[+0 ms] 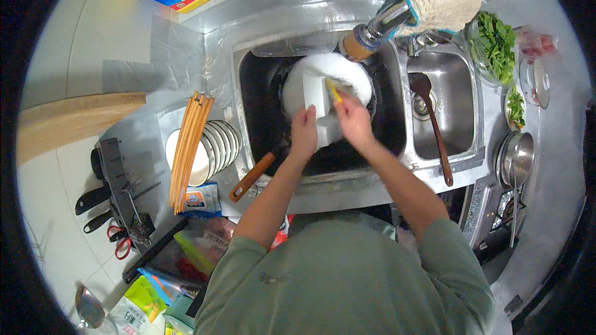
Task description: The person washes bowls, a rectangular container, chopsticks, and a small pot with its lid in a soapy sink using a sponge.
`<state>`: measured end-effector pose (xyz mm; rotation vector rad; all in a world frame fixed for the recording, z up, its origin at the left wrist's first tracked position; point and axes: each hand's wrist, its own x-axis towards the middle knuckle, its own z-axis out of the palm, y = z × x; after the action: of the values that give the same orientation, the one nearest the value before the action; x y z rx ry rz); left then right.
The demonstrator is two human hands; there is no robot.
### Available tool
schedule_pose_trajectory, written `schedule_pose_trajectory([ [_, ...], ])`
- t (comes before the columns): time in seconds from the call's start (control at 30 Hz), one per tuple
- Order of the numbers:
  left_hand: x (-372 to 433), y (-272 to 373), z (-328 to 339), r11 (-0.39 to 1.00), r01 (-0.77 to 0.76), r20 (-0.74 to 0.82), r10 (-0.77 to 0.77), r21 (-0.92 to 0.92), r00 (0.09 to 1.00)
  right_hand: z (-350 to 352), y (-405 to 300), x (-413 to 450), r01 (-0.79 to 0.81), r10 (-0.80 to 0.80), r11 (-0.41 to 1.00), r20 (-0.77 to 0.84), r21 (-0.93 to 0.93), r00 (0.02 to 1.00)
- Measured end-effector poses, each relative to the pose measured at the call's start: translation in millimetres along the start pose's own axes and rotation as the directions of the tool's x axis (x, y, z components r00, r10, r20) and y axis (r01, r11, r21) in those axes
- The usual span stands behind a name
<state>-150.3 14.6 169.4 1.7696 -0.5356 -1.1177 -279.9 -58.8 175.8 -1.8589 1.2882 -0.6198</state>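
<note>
Over the larger, dark sink basin, my left hand grips a white rectangular object, perhaps a container. In my right hand is a yellow scrubbing sponge, pressed close to the white object's right side. White suds fill a round pan below, whose rim is mostly hidden. A wooden handle extends from it across the sink's front edge. Another pale blocky part lies between my wrists; whether it belongs to the same object I cannot tell.
A cloth-wrapped faucet overhangs the basin. Stacked bowls and wooden chopsticks stand left. A wooden spatula crosses the smaller basin. Greens and metal bowls sit right. Knives hang far left.
</note>
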Motion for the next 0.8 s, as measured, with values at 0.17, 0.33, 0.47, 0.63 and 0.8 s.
schedule_pose_trajectory([
  [0.17, -8.4, 13.2, 14.1, 0.978, -0.206, 0.085, 0.207, -0.02, 0.975, -1.5, -39.2, -18.6, 0.359, -0.385, 0.907, -0.086, -0.222, 0.919],
  [0.33, -10.5, 15.2, 8.3, 0.951, -0.251, 0.211, 0.212, 0.178, 0.954, -4.4, -14.1, 38.1, 0.185, -0.184, 0.982, -0.026, 0.033, 0.983],
  [0.47, -15.9, 25.9, 13.9, 0.99, -0.096, 0.266, 0.12, -0.101, 0.956, -17.2, 19.4, 75.1, -0.499, 0.365, 0.655, 0.34, 0.568, 0.867],
  [0.63, -16.7, 33.7, 10.2, 0.979, -0.085, 0.214, 0.124, -0.184, 0.969, -12.2, 39.6, 41.4, -0.568, 0.452, 0.678, 0.344, 0.467, 0.823],
  [0.8, -29.5, 42.3, -5.9, 0.969, -0.236, 0.195, 0.217, 0.077, 0.956, -21.4, 63.1, 13.7, 0.071, 0.07, 0.864, 0.259, -0.498, 0.963],
])
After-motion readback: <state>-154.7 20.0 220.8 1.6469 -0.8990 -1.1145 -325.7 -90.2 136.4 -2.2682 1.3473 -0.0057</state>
